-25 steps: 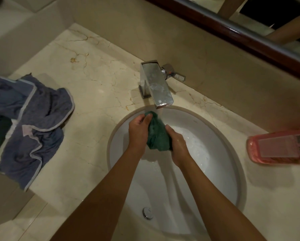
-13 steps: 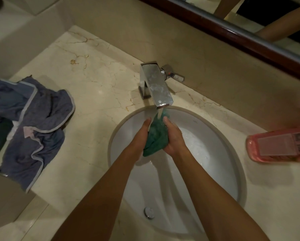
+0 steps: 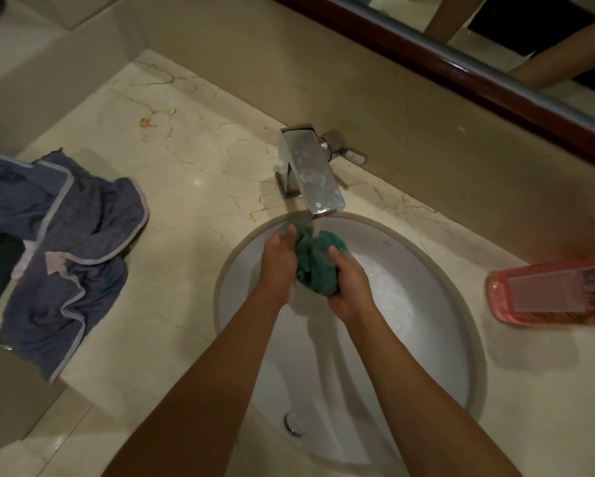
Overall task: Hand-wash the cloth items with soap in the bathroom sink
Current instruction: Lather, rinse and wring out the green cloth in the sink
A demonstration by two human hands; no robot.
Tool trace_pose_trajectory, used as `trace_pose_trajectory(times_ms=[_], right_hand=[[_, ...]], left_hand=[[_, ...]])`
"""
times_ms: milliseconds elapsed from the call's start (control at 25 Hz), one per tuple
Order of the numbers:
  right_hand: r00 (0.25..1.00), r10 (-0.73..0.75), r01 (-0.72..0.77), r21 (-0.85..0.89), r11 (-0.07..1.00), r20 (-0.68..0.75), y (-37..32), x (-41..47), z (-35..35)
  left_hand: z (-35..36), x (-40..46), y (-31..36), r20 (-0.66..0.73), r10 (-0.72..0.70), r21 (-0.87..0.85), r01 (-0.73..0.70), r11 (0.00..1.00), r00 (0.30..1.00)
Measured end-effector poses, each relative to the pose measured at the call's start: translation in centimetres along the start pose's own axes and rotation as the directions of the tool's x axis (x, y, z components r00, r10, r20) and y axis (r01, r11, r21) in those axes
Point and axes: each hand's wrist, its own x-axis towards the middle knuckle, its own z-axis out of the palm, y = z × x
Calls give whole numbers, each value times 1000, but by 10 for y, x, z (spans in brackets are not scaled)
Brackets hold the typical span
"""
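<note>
Hands and green cloth under running tap, with countertop items

Left hand (image 3: 278, 261): held over the far side of the basin, fingers curled round the left side of a bunched green cloth (image 3: 315, 261), fingertips pointing toward the spout. Grip is closed on the fabric.

Right hand (image 3: 349, 282): placed on the right side of the same bundle, thumb and fingers wrapped round it from below and beside. The cloth is squeezed between the two hands.

Green cloth: wadded into a ball, held above the bowl and directly beneath the spout. A stream of water (image 3: 316, 226) is seen falling onto its top.

Faucet (image 3: 310, 168): square chrome body, spotted with residue, mounted on the counter behind the bowl; a lever handle (image 3: 346, 152) projects to its right.

Sink (image 3: 427, 304): white oval undermount bowl, wet, with bubbles on the right wall. A round metal drain stopper (image 3: 295, 423) is set near the front, between the forearms.

Countertop (image 3: 186, 187): cream veined marble.

Blue-grey garment (image 3: 72, 256): crumpled, pale piping along its edges, laid at the left end of the counter, well apart from the bowl, its lower hem hanging over the edge.

Pink soap bottle (image 3: 551, 292): translucent, laid on its side at the right edge of the counter, label facing up; print illegible.

Mirror (image 3: 495, 32): dark wooden frame along the top right, with arms reflected.
</note>
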Motion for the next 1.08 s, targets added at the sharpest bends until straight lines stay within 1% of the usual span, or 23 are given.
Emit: trace_pose_trajectory(times_ms=[80, 160, 240, 320, 440, 520, 600, 680, 760, 800, 920, 1000, 1080], right_hand=[[998, 3, -4, -18, 1000, -57, -2, -1, -6], [999, 38, -38, -4, 999, -13, -6, -2, -12], [998, 49, -50, 24, 998, 37, -8, -4, -14], [997, 50, -53, 79, 995, 51, -8, -6, -10], [993, 106, -116, 224, 968, 55, -6, -6, -3], [990, 128, -138, 277, 951, 54, -5, -4, 0], [992, 96, -113, 254, 961, 81, -5, -3, 1], [994, 32, -53, 221, 974, 101, -4, -2, -1], [988, -36, 11, 167, 986, 151, -4, -1, -6], [982, -45, 19, 141, 990, 184, -3, 1, -8], [979, -1, -16, 82, 997, 203, -3, 0, -6], [982, 56, -71, 73, 995, 182, -5, -3, 3], [978, 104, -128, 126, 984, 180, -7, -2, 10]], left_hand=[[5, 0, -2, 11, 21, 7, -21, 1000, 1000], [7, -1, -2, 23, 65, 15, -66, 998, 998], [8, -2, 0, 26, 75, 17, -75, 997, 997], [10, -2, 1, 37, 50, 24, -51, 998, 998], [17, -3, 0, 101, -27, 63, 21, 998, 995], [17, -5, 0, 115, -36, 2, 36, 999, 993], [10, -4, -3, 109, 10, -49, -5, 999, 994], [2, -7, -3, 88, 56, -74, -49, 996, 995], [-3, -11, -2, 23, 96, -66, -94, 993, 995], [-5, -12, -1, -28, 129, -27, -129, 991, 991], [-14, -11, 2, -140, 228, 95, -216, 972, 964], [-21, -9, 1, -128, 250, 141, -232, 962, 960], [-24, -12, 1, -63, 216, 171, -203, 964, 974]])
